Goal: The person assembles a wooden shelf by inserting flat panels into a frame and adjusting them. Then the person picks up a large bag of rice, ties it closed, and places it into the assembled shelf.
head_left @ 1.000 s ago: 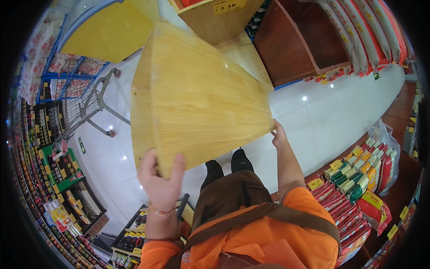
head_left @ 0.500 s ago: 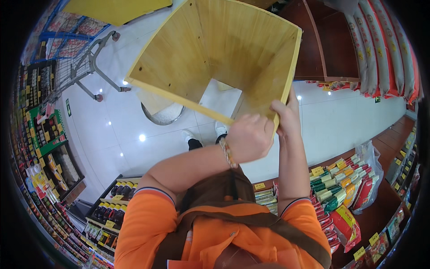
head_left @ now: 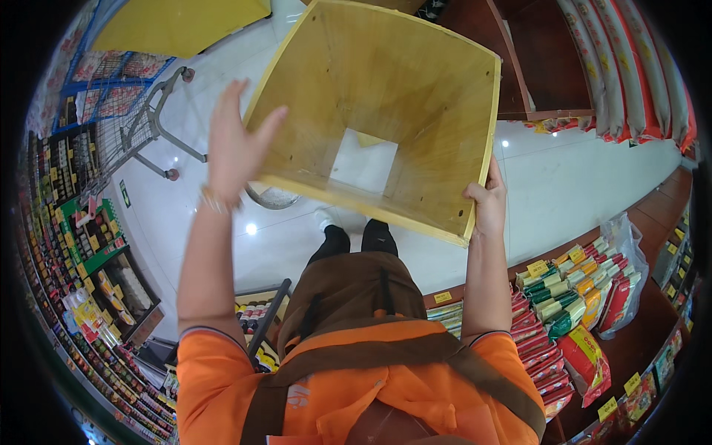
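A tapered, open-ended wooden box [head_left: 415, 89] hangs in front of me above the floor, its wide mouth facing up at me. Through a square hole at its far end, the white floor shows. My right hand [head_left: 489, 200] grips its right rim near the lower corner, thumb on the inside and fingers around the outside. Beside the box's left edge is my left hand [head_left: 241, 141], fingers stretched and thumb spread, slightly blurred. I cannot tell whether it touches the wood.
A round metal basin [head_left: 273, 196] lies on the floor, partly behind the box. A shopping cart [head_left: 156, 126] stands at the left. Brown shelving [head_left: 556, 52] and red-and-white sacks [head_left: 615, 74] are at the right, with packaged goods [head_left: 564, 304] below. Stocked shelves [head_left: 67, 297] line the left.
My left hand has left the rim near my right hand and swung over to the box's left side, opening. The box has turned slightly; my right hand still holds it.
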Demonstrator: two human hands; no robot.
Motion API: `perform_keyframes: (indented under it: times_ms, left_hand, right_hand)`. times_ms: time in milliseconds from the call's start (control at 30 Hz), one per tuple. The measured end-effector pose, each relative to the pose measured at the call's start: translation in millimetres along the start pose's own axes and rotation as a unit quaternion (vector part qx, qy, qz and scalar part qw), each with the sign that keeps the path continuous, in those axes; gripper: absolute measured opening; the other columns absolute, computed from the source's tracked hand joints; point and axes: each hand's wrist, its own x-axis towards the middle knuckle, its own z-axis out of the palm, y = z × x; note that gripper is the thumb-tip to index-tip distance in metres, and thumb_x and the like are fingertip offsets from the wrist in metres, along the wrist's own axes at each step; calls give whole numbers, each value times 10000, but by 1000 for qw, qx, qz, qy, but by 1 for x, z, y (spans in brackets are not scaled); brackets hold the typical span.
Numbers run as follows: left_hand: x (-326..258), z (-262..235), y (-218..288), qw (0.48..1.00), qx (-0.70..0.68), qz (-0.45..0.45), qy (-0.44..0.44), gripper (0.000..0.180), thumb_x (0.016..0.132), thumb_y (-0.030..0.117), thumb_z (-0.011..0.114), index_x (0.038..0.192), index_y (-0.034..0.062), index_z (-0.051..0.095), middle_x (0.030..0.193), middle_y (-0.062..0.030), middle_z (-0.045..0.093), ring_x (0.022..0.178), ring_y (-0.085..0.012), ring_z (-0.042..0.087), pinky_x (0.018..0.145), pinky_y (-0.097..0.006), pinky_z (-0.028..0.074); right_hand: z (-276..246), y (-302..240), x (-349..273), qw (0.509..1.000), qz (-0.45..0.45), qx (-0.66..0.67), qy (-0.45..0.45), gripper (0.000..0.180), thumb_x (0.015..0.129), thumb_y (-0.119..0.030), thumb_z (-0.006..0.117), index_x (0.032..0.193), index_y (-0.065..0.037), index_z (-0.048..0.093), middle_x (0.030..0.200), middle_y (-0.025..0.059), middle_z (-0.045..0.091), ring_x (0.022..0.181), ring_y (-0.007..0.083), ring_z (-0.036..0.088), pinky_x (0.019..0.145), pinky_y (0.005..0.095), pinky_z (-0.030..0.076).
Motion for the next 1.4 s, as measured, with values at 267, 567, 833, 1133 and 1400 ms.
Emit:
perform_keyframes:
  times_ms: [267, 567, 833, 1133, 1400]
  left_hand:
    - [9, 66, -127, 888, -268, -268, -261, 444, 800, 199, 742, 1135, -57, 602, 1007, -201, 701, 895, -272, 688, 802, -379, 533]
    - [-10, 67, -94, 931, -236, -228, -160, 308, 755, 79, 683, 1013, -58, 587, 891, -278, 674, 823, -410, 669, 718, -430, 526]
    - [24, 67, -52, 922, -244, -273, -123, 281, 774, 71, 657, 1018, -43, 577, 860, -255, 680, 772, -368, 679, 670, -423, 528]
    - [51, 129, -11, 939, -141, -303, -79, 302, 793, 96, 689, 1029, -40, 560, 859, -233, 688, 753, -339, 685, 692, -401, 533]
    - [55, 136, 0, 937, -128, -321, -54, 425, 847, 235, 647, 1166, -10, 510, 835, -280, 669, 803, -457, 655, 715, -504, 519]
  right_hand:
    - [16, -14, 0, 992, 3, -109, -56, 801, 649, 172, 472, 1438, 44, 404, 1315, 134, 563, 1165, 215, 579, 929, 295, 480]
    - [23, -45, 44, 937, -76, -341, -21, 493, 722, 166, 510, 1198, 65, 592, 1068, 99, 674, 992, 194, 639, 879, 288, 487]
    - [13, -99, 99, 945, -62, -319, -31, 525, 739, 169, 510, 1252, 73, 573, 1114, 105, 669, 1035, 157, 618, 902, 263, 467]
    - [13, -118, 201, 748, -240, -618, 20, 426, 813, 70, 576, 1236, 28, 591, 1033, 220, 692, 940, 308, 685, 852, 393, 522]
    - [52, -120, 169, 619, -461, -630, -87, 384, 850, -15, 611, 1221, 72, 563, 1278, 255, 559, 1206, 424, 514, 1012, 451, 441]
